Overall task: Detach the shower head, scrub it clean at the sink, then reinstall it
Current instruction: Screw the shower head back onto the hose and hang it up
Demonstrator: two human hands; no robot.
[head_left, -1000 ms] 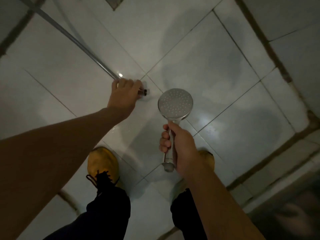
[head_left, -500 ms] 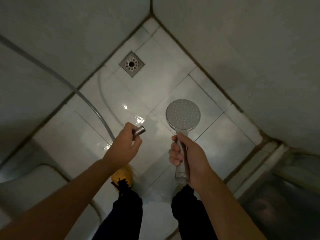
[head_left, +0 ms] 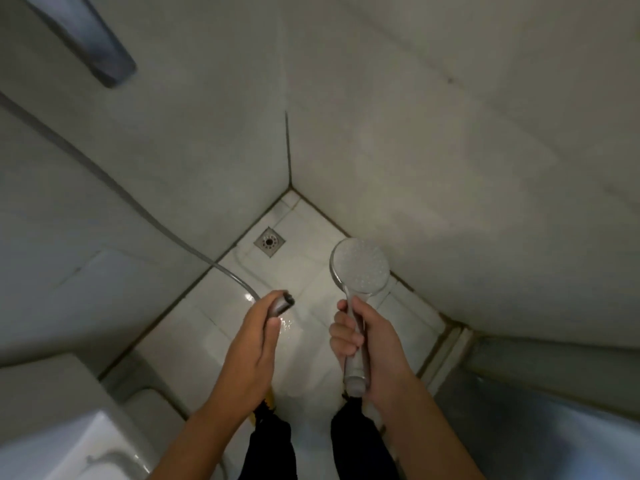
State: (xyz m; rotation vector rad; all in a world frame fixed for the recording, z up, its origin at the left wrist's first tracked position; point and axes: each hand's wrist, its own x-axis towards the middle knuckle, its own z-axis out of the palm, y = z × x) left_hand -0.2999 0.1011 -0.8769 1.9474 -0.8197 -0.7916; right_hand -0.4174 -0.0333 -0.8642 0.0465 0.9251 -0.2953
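The chrome shower head is detached from its hose, its round face turned up toward me. My right hand grips its handle upright, with the open threaded end showing below my fist. The grey hose runs down the left wall from the upper left. My left hand is closed around the hose's metal end nut, which pokes out past my thumb. The nut and the shower head are apart, roughly a hand's width between them.
A square floor drain sits in the tiled corner ahead. White floor tiles look wet below the hose end. A white basin or toilet edge is at lower left, a metal sill at lower right, a dark wall fitting at upper left.
My left hand has lifted the hose end off the floor and raised it. My view has tilted up from the floor to the wall corner. The shower head stays in my right hand.
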